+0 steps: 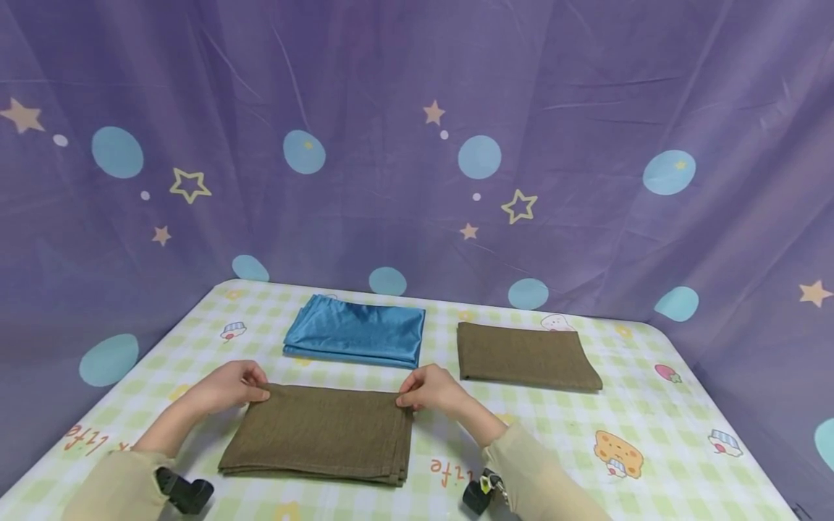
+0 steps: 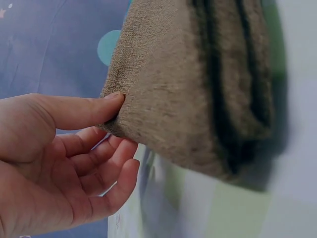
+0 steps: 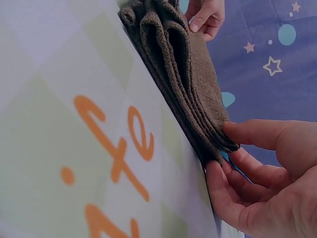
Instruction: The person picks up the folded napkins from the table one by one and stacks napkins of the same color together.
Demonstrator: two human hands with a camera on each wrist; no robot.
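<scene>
A folded brown cloth [image 1: 319, 434] lies in several layers near the front of the table. My left hand [image 1: 231, 387] pinches its far left corner, the thumb on top and the fingers beneath, as the left wrist view shows. At the far right corner, my right hand [image 1: 430, 391] pinches the stacked layers between thumb and fingers. Loose folds along the cloth's right side [image 3: 183, 74] show in the right wrist view, where the left hand [image 3: 208, 17] also appears at the far end.
Behind the cloth lies a folded shiny blue cloth [image 1: 357, 331]. A second folded brown cloth [image 1: 528, 356] sits at the back right. All rest on a table with a green checked cover [image 1: 651, 405], and a purple patterned curtain [image 1: 391, 94] hangs behind it.
</scene>
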